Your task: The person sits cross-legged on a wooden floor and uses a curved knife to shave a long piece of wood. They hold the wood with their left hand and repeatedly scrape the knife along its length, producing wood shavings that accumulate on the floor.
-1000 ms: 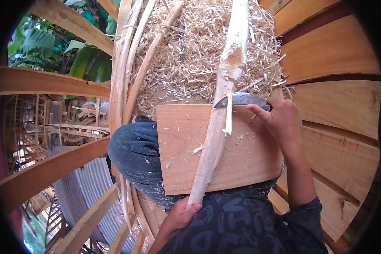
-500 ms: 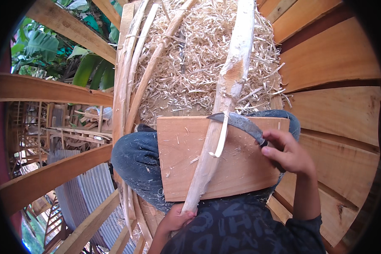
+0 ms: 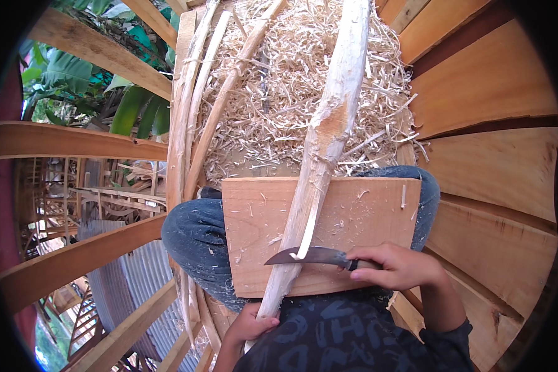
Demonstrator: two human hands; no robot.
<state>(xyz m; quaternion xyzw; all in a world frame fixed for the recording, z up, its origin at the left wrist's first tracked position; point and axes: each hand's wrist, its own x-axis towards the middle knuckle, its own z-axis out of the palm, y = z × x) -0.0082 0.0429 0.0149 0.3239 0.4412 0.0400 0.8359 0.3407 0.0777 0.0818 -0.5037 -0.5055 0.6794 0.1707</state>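
My right hand [image 3: 394,265] is closed round the dark handle of a curved knife [image 3: 316,255]. Its blade lies across a long peeled wooden pole [image 3: 319,146], low over the board. A pale shaving [image 3: 309,230] runs down the pole and curls at the blade. My left hand [image 3: 253,323] is wrapped round the pole's near end, close to my body. The pole slants away over a flat wooden board [image 3: 366,248] that rests across my lap, and its far end passes out at the top of the view.
A thick heap of wood shavings [image 3: 279,105] covers the floor ahead. Several long sticks [image 3: 220,111] lie along its left side. A slatted wooden wall [image 3: 490,167] rises on the right, and railing beams [image 3: 80,136] stand on the left.
My right hand has drawn the knife along the pole toward my body, from the board's far edge to its near part. The pole has shifted slightly left; my left hand still grips it.
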